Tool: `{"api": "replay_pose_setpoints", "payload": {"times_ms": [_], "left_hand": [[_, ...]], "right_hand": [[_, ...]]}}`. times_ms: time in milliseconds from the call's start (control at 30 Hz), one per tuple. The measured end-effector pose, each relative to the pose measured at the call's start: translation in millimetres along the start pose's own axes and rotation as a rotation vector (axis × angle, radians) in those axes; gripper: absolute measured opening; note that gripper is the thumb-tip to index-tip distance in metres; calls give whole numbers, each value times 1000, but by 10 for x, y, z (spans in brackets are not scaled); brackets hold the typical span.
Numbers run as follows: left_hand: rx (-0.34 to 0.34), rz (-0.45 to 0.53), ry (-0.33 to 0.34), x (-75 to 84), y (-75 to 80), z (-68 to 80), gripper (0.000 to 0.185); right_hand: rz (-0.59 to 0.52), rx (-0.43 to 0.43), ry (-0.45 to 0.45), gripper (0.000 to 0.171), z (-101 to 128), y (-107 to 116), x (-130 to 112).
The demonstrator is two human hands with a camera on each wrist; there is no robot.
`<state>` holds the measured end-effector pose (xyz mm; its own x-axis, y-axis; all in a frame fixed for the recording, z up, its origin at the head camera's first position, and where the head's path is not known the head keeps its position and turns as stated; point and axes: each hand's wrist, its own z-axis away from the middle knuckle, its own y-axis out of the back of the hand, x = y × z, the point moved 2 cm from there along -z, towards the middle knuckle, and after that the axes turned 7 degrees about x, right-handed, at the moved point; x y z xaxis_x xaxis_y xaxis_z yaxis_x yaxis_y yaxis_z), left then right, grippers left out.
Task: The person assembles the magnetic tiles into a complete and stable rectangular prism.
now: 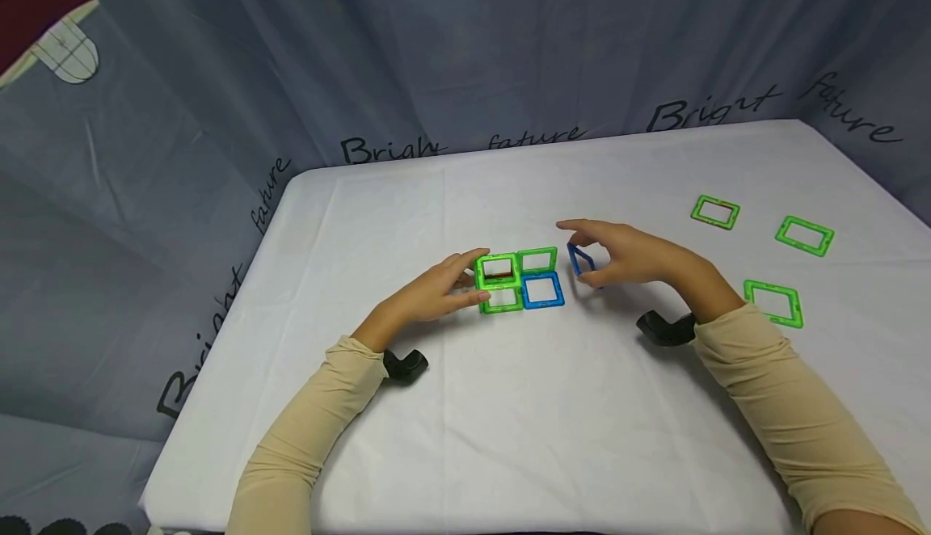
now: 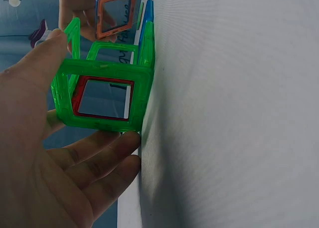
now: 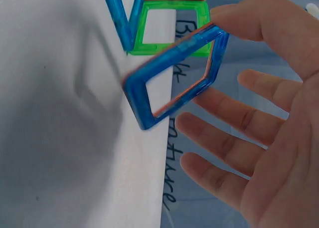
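Holding a blue square magnetic tile (image 1: 580, 260) on edge with the right hand (image 1: 631, 254), near the middle of the white table (image 1: 465, 438), just right of a cluster of joined tiles and apart from it. Tilted on one corner or edge against the cloth in the right wrist view (image 3: 174, 76), orange-backed, touched at its top by one fingertip (image 3: 239, 18); other fingers spread and relaxed beside it, not curled round it; thumb contact not visible.

Steadying an upright green tile with a red inner frame (image 1: 498, 270) with the left hand (image 1: 436, 292): thumb on the top edge, fingers loosely extended beneath, as in the left wrist view (image 2: 102, 96). Lying flat against that upright piece, a green tile (image 1: 537, 259), a blue tile (image 1: 543, 292) and another green tile (image 1: 502, 301).

Resting well apart on the right side of the table, three more green square tiles (image 1: 715, 212), (image 1: 803, 236), (image 1: 774, 302). Hanging behind, a grey printed curtain (image 1: 218, 74).
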<state>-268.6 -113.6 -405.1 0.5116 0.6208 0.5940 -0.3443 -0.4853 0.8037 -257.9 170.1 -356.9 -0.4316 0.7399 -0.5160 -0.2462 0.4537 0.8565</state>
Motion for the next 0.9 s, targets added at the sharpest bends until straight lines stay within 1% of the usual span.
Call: {"api": "replay_pose_setpoints", "payload": {"times_ms": [267, 633, 900], "left_hand": [[0, 3, -2, -3, -2, 3, 73], [3, 0, -3, -8, 0, 2, 72], [3, 6, -4, 6, 4, 8, 72]], "right_hand": [[-1, 0, 57, 75, -1, -23, -24], [-24, -8, 68, 74, -10, -48, -50], [-11, -17, 63, 73, -19, -55, -34]]}}
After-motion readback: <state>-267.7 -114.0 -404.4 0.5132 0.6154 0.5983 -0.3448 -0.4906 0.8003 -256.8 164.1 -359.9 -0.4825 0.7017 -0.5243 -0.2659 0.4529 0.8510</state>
